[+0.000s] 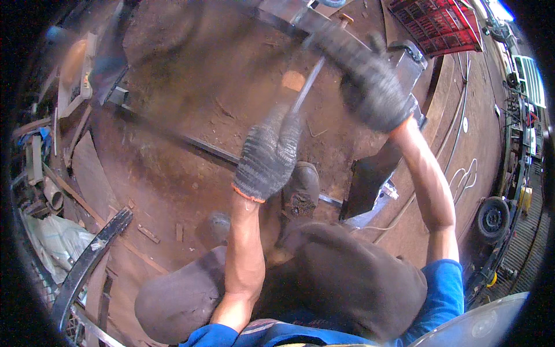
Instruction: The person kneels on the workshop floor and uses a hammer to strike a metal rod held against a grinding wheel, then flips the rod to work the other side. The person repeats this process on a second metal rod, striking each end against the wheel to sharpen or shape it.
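My left hand [267,153], in a grey knitted glove with an orange cuff, is closed round a slim metal rod [311,81]. The rod slants up and to the right, its far end close to my right hand. That right hand [378,95], gloved alike, is raised to the right and smeared by motion. A dark grey blurred streak runs from it to the upper left; whether this is fingers or a held tool I cannot tell. Beneath both hands lies a metal frame, with one long bar [214,151] by my left wrist.
My boot [303,188] stands below the left hand. A red crate [436,26] is at the upper right, a wheel [493,218] at the right. Scrap wood and a whitish sack [58,243] lie left, near a curved dark bar [89,266]. Cables [459,110] cross the right-hand ground.
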Demonstrator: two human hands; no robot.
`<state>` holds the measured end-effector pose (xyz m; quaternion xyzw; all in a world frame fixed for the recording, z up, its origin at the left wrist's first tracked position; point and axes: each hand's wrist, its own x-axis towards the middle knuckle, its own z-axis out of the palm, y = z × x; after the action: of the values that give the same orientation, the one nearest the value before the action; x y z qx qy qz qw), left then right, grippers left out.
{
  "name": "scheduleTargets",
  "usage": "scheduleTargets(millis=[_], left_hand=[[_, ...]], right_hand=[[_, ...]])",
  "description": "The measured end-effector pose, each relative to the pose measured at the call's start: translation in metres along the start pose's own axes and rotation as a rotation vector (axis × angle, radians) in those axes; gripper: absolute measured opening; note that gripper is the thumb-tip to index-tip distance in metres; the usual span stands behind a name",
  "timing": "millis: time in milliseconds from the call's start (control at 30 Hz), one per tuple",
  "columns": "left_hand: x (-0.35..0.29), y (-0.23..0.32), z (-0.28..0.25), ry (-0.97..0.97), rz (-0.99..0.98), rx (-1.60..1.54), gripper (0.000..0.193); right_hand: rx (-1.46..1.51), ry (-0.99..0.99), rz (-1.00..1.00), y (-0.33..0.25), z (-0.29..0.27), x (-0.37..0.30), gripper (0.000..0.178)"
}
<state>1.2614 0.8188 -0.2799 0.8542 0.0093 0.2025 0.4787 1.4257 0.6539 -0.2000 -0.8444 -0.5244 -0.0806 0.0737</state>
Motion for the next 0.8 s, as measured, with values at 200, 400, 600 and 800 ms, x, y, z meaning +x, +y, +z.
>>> scheduleTargets(millis=[200, 400, 600, 800], left_hand=[[0.005, 0.008, -0.012, -0.115, -0.312, -0.268, 0.026], [0.000, -0.002, -0.007, -0.133, -0.358, -0.365, 0.024], [-0.006, -0.010, -0.014, -0.175, -0.440, -0.398, 0.024], [-0.007, -0.008, 0.006, -0.071, -0.223, -0.212, 0.024]], right_hand=[[0.063, -0.090, 0.010, -0.024, -0.005, -0.004, 0.067], [0.106, -0.125, 0.018, -0.049, -0.002, -0.002, 0.072], [0.089, -0.048, 0.048, -0.048, 0.003, 0.003, 0.069], [0.082, 0.161, 0.087, -0.008, 0.007, -0.001, 0.068]])
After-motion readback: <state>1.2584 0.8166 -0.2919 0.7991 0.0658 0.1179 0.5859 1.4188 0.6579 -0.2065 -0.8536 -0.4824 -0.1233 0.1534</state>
